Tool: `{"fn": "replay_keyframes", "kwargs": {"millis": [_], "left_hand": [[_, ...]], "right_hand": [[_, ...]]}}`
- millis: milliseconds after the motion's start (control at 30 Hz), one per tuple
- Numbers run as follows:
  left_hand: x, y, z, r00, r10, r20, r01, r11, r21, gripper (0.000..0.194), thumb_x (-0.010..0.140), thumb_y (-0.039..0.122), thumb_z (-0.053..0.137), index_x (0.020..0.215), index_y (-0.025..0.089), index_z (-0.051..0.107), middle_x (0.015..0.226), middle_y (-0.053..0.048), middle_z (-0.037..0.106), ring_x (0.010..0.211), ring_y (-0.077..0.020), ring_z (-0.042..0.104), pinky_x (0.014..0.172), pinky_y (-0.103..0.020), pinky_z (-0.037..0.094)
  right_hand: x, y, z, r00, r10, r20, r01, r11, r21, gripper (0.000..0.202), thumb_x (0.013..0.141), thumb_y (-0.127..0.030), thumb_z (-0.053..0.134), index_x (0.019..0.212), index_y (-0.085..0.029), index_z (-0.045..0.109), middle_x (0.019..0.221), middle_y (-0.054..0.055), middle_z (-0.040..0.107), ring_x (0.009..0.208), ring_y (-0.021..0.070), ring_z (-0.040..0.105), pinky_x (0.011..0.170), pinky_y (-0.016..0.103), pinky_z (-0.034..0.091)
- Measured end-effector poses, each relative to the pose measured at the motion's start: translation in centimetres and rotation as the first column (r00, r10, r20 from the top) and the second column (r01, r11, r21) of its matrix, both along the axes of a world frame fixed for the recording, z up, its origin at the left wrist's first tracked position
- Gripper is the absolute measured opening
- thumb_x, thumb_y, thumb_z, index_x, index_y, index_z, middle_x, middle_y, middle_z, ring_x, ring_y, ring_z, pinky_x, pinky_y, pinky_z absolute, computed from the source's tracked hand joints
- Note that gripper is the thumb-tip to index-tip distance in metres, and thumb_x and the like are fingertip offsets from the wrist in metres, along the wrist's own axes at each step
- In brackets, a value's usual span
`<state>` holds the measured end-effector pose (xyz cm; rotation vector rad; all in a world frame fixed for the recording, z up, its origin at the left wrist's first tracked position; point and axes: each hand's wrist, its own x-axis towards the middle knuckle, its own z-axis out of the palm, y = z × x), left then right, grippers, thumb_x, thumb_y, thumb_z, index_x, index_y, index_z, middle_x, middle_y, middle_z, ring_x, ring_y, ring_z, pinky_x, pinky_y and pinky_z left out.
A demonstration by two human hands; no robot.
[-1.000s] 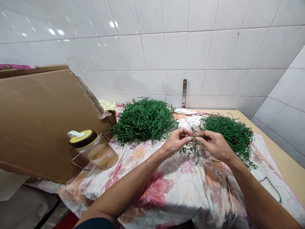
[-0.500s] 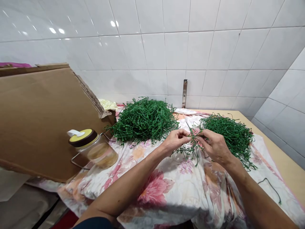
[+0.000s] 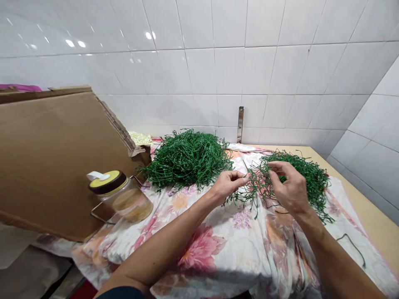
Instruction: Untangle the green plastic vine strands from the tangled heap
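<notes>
So the main thing here is this scraggly green sprig (image 3: 254, 185), a tangle of thin wiry strands over the middle of the table. Call it the centre of the dial, with 12 at the far wall. The left hand (image 3: 230, 185) is right there at 9 o'clock, thumb and fingertips pinched tight on it. The right hand (image 3: 288, 187) is at 3 o'clock, thumb and forefinger parted and let go, other fingers loosely curled. Can't tell if its tips brush any of the strands, tbh

One dark thin end pokes up from the sprig toward 11. Behind the right hand, also around 3, there's a smaller green pile (image 3: 315, 178), partly covered by that hand. The bigger green heap (image 3: 190, 158) is at about 10, same wiry stuff. A single loose strand (image 3: 354, 246) lies off at 4

All that's on a rumpled flowery cloth (image 3: 240, 253), with bare wood tabletop (image 3: 358, 195) showing past it at 3. Further out at 9 you've got a lidded jar (image 3: 132, 203), tilted, yellow and dark brown top, then a big cardboard box (image 3: 59, 162) beyond. Metal strip (image 3: 240, 124) at 12, against white wall tiles (image 3: 230, 70)
</notes>
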<state>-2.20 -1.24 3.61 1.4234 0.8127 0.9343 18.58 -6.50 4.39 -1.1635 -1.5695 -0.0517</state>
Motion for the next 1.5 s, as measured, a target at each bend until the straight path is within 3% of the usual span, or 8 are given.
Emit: {"fn": "replay_keyframes", "kwargs": {"millis": [133,400,633,1033,1167,1267,1400,1500], "left_hand": [[0.2,0.0,-0.2,0.998,0.052,0.047,-0.054,0.998,0.036,0.044,0.070,0.054,0.083,0.071,0.013,0.068,0.061,0.003,0.048,0.055,-0.0068,0.034,0.052,-0.024,0.023],[0.2,0.4,-0.7,0.979,0.160,0.123,-0.166,0.985,0.042,0.040,0.072,0.051,0.082,0.075,0.014,0.068,0.060,0.004,0.049,0.055,-0.0075,0.036,0.053,-0.024,0.026],[0.3,0.5,-0.8,0.958,0.263,0.118,-0.275,0.956,0.100,0.035,0.074,0.047,0.079,0.072,0.014,0.066,0.061,0.003,0.050,0.059,-0.0089,0.039,0.057,-0.024,0.031],[0.0,0.6,-0.5,0.970,0.172,0.174,-0.163,0.985,-0.061,0.041,0.067,0.050,0.082,0.070,0.013,0.063,0.060,0.003,0.051,0.053,-0.0073,0.039,0.051,-0.023,0.028],[-0.2,1.3,-1.0,0.954,0.256,0.159,-0.275,0.954,0.116,0.034,0.076,0.046,0.077,0.076,0.014,0.065,0.064,0.002,0.054,0.057,-0.0082,0.042,0.054,-0.023,0.032],[-0.5,1.5,-1.3,0.938,0.336,0.080,-0.340,0.855,0.391,0.025,0.085,0.039,0.070,0.082,0.014,0.070,0.074,-0.002,0.062,0.066,-0.0113,0.051,0.063,-0.025,0.039],[-0.6,1.2,-1.4,0.940,0.340,-0.020,-0.260,0.757,0.600,0.017,0.091,0.031,0.065,0.085,0.016,0.072,0.082,-0.005,0.067,0.074,-0.0141,0.057,0.070,-0.026,0.043],[-0.3,0.8,-1.7,0.958,0.279,-0.062,-0.185,0.771,0.610,0.016,0.090,0.029,0.065,0.084,0.016,0.072,0.082,-0.005,0.068,0.076,-0.0147,0.059,0.073,-0.027,0.044]], "right_hand": [[-1.0,-1.1,0.6,0.997,0.071,-0.040,-0.070,0.997,0.041,0.017,0.096,-0.023,0.060,0.109,-0.021,0.070,0.102,0.008,0.073,0.088,0.0213,0.069,0.083,0.037,0.059],[-3.5,-1.2,-1.4,0.927,0.291,0.239,-0.286,0.957,-0.054,0.015,0.100,-0.017,0.055,0.107,-0.022,0.067,0.101,0.008,0.072,0.096,0.0205,0.070,0.086,0.034,0.058],[-5.0,-1.7,-3.3,0.900,0.276,0.338,-0.270,0.961,-0.066,0.016,0.100,-0.014,0.054,0.107,-0.019,0.067,0.103,0.010,0.069,0.094,0.0200,0.069,0.086,0.032,0.056],[-4.5,-0.4,-5.1,0.890,0.273,0.365,-0.220,0.958,-0.182,0.016,0.101,-0.016,0.052,0.102,-0.020,0.067,0.097,0.008,0.069,0.089,0.0203,0.069,0.081,0.032,0.055],[-3.7,-0.2,-4.3,0.902,0.298,0.312,-0.265,0.953,-0.144,0.016,0.099,-0.015,0.055,0.104,-0.021,0.069,0.103,0.008,0.070,0.094,0.0198,0.069,0.083,0.032,0.056],[-3.5,-0.4,-3.3,0.916,0.307,0.260,-0.289,0.952,-0.105,0.015,0.097,-0.016,0.058,0.104,-0.022,0.071,0.108,0.008,0.070,0.097,0.0194,0.069,0.080,0.030,0.058],[-2.7,-0.8,-1.5,0.984,0.137,0.115,-0.141,0.990,0.021,0.013,0.095,-0.018,0.062,0.102,-0.022,0.073,0.104,0.007,0.073,0.094,0.0198,0.070,0.070,0.029,0.058],[-1.8,-0.9,-0.5,0.997,0.065,0.037,-0.069,0.992,0.109,0.014,0.094,-0.018,0.064,0.104,-0.022,0.073,0.102,0.007,0.074,0.091,0.0199,0.070,0.075,0.032,0.059]]}}
